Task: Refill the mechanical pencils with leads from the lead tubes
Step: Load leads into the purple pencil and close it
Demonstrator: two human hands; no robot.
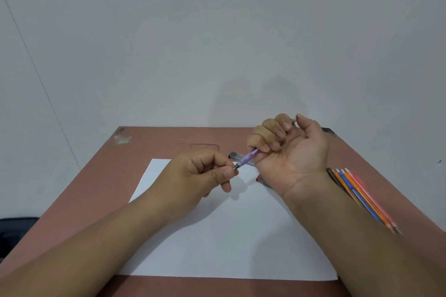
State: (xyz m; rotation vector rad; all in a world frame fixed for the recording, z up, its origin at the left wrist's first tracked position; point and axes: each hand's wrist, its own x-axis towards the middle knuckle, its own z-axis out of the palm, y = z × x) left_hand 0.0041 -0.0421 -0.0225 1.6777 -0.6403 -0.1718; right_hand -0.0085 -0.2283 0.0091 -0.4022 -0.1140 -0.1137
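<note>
My right hand (289, 149) grips a purple mechanical pencil (248, 158) in a fist above the table, thumb on the cap at its far end. The pencil's metal tip points down-left. My left hand (202, 171) pinches that tip between thumb and forefinger. A clear lead tube (235, 155) with a dark end lies on the table behind the pencil, partly hidden by it. A red-tipped item (259, 179) peeks out under my right wrist.
A white sheet of paper (224, 241) lies on the reddish-brown table (149, 144) beneath my hands. Several coloured mechanical pencils (362, 198) lie in a row at the right, partly hidden by my right forearm. A dark object (14, 231) sits off the left edge.
</note>
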